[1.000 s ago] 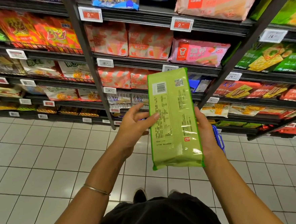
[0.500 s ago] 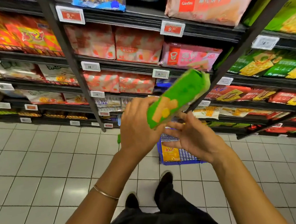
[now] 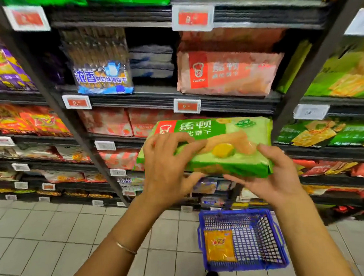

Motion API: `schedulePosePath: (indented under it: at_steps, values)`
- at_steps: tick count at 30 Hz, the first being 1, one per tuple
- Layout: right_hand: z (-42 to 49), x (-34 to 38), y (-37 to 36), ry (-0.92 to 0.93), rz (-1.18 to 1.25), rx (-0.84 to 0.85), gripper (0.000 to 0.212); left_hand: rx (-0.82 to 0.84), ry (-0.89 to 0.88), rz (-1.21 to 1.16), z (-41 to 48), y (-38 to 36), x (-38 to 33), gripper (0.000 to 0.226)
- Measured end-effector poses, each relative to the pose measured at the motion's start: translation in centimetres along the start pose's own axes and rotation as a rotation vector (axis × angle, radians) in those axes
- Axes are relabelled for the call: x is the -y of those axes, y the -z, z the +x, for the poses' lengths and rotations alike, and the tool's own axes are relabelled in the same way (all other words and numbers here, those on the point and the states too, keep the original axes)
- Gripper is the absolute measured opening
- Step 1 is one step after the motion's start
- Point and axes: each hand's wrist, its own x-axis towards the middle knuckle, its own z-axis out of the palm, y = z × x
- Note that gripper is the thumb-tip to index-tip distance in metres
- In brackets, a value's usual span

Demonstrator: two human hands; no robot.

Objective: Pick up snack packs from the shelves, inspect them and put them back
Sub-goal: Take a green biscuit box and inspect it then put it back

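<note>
Green biscuit pack (image 3: 224, 143) lies flat and face up between my hands, in front of the shelves (image 3: 217, 105) and above the blue basket (image 3: 244, 239) on the floor. My left hand (image 3: 168, 169) grips its left end, fingers curled over the top. My right hand (image 3: 269, 174) cups the lower right edge from beneath, thumb on top.

Green snack pack (image 3: 224, 143): flat rectangular wafer packet, printed front facing up, white characters and yellow-orange biscuit picture; lying lengthwise, roughly level, held in front of the shelves (image 3: 228, 106).
</note>
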Motion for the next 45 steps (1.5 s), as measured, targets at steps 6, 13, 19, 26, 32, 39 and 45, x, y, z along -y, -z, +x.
schedulePosePath:
  at_steps: [6, 13, 19, 26, 32, 39, 45]
  values:
    - [1.2, 6.4, 2.6, 0.265, 0.121, -0.052, 0.068, -0.215, 0.555, -0.465, 6.3, 1.1, 0.1, 0.079]
    - [4.1, 15.6, -1.0, 0.527, -0.164, 0.117, 0.055, -0.349, 0.536, -0.561, 15.3, 3.5, 1.7, 0.081]
    - [7.3, 22.3, -5.9, 0.911, -0.514, -0.088, 0.035, -0.4, 0.439, -0.335, 23.6, 5.7, 2.4, 0.079]
    - [10.5, 27.1, -8.3, 1.119, -0.889, -0.645, 0.029, -0.34, 0.312, -0.184, 30.4, 5.0, 2.9, 0.078]
    - [11.9, 27.2, -8.1, 1.045, -1.124, -0.783, 0.034, -0.215, 0.292, -0.082, 30.5, 2.9, 5.1, 0.063]
    - [12.2, 26.4, -8.2, 1.089, -1.034, -0.883, 0.043, -0.19, 0.27, -0.01, 30.6, 1.7, 4.7, 0.066]
    - [12.3, 25.2, -8.3, 1.089, -1.065, -0.917, 0.052, -0.21, 0.234, 0.229, 30.4, 1.6, 4.2, 0.073]
